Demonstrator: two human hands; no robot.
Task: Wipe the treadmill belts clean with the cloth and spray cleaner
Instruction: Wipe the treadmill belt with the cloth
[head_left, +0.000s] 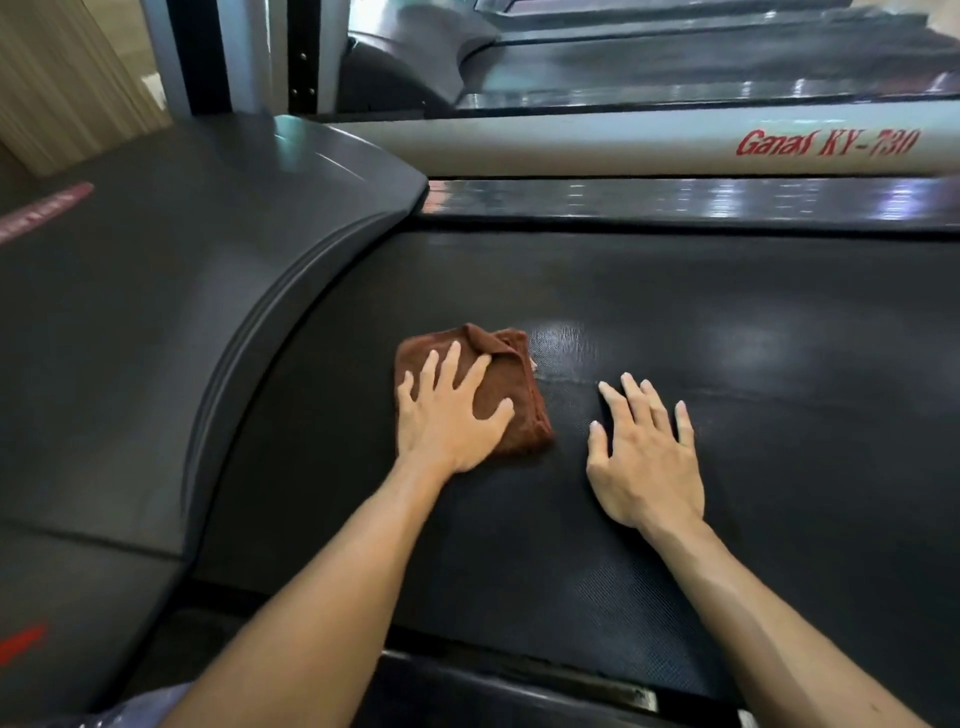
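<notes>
Belt (675, 312); cloth (511, 387) under left fingers (480, 370)

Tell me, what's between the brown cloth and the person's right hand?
Only bare belt. In the head view, nothing lies between the cloth under the left hand and the right hand.

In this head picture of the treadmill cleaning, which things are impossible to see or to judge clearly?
- Spray cleaner: nowhere in the head view.
- Brown cloth: its near part lies hidden under the left hand.
- Belt beneath the right hand: covered, so its cleanliness is unknown.
- Red marking on the motor cover: blurred, unreadable.
- Neighbouring treadmill: blurred, cut off by the top edge.
</notes>
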